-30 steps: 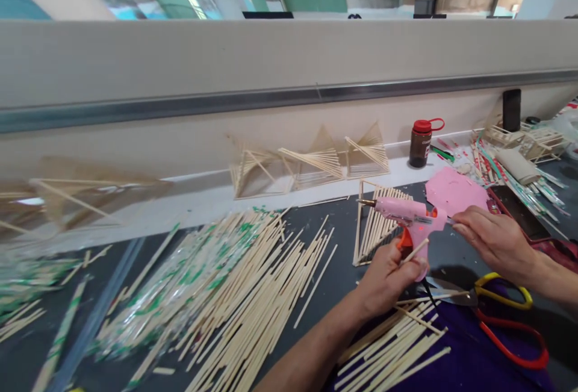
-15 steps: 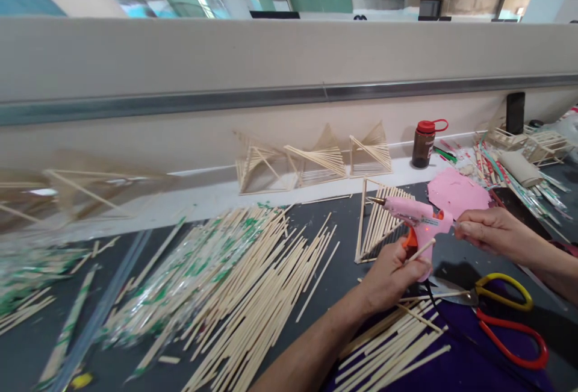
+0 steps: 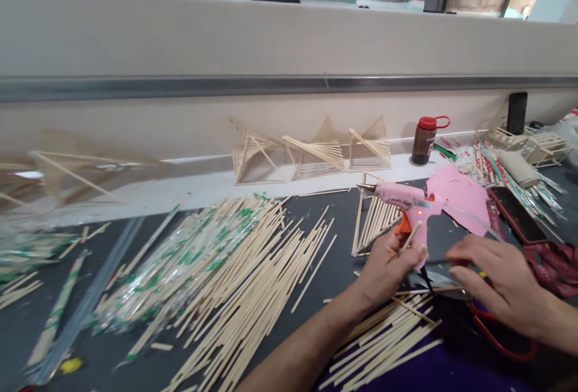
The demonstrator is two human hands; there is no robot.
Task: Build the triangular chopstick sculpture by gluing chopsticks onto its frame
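Note:
My left hand (image 3: 392, 265) is wrapped round the handle of a pink glue gun (image 3: 404, 196), its metal nozzle pointing left. A short wooden stick (image 3: 410, 235) is pinched in the same hand. From the gun's back end a clear glue stick (image 3: 474, 218) juts out to the right. My right hand (image 3: 494, 277) is right of the handle, thumb and fingers apart, with nothing visible in it. Beneath it lie scissors (image 3: 506, 341), partly hidden. Behind the gun stands a frame of thin sticks (image 3: 377, 223).
Loose wooden sticks (image 3: 253, 295) and plastic-wrapped sticks (image 3: 180, 259) cover the left. Twisted stick models (image 3: 316, 154) line the wall. A red-capped bottle (image 3: 423, 142), pink paper (image 3: 458, 196), and a phone (image 3: 517, 214) sit to the right. More sticks (image 3: 383, 344) lie in front.
My right hand has left the back of the glue gun and moved down over the scissors. The clear glue stick now shows behind the gun. The gun has shifted slightly left and up.

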